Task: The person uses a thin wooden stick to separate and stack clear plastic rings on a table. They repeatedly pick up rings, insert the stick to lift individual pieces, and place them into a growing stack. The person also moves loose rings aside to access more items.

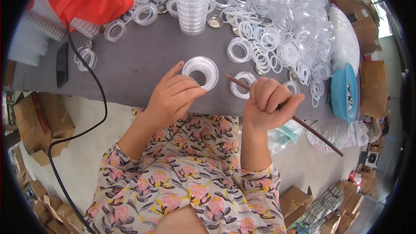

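Observation:
My left hand (175, 91) is closed about the near left side of a clear round plastic piece (211, 70), ring-shaped with an open centre, over the table's front part. It may be several rings nested together; I cannot tell. A thin brown stick (318, 136) is gripped in my right hand (271, 104). One end of it points left toward the plastic piece, the other slants down to the right past the table edge. Under the stick's left part lies a clear plastic ring (236, 90). Another clear ring (239, 50) rests just beyond it.
On the grey table (138, 60) stand a tall stack of clear cups (191, 11) and a heap of clear lids and white rings (277, 26). A blue basket (340, 95) sits at right. Red cloth (91, 0), a dark phone (62, 65) and a black cable (97, 84) are left.

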The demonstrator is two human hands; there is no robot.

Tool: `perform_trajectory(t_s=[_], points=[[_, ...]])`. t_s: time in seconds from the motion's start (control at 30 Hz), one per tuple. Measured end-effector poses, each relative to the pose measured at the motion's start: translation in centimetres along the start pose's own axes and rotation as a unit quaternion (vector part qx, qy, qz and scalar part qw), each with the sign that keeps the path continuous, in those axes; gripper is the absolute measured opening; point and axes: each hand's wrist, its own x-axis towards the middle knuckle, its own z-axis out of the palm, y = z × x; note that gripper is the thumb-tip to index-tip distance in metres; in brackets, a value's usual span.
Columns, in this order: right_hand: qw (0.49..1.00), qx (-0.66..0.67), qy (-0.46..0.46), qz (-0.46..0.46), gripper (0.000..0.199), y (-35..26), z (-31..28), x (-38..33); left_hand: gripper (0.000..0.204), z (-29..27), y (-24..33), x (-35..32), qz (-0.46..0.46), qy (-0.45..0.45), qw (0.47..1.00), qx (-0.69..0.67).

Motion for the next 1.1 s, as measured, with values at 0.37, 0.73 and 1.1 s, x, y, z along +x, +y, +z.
perform_trajectory(t_s=[0.37,0.73,1.1], points=[[0.981,0.056,0.001,0.188,0.06,1.4,2.2,0.3,0.083,4.4,-0.8,-0.1,-0.259,0.143,0.869,-0.397],[0.99,-0.047,-0.089,0.1,0.057,4.6,4.6,3.8,0.079,5.1,-1.2,-0.4,-0.242,0.152,0.874,-0.393],[0.959,-0.056,-0.026,0.278,0.059,2.8,5.8,3.0,0.077,5.7,-1.1,-0.4,-0.239,0.169,0.874,-0.389]])
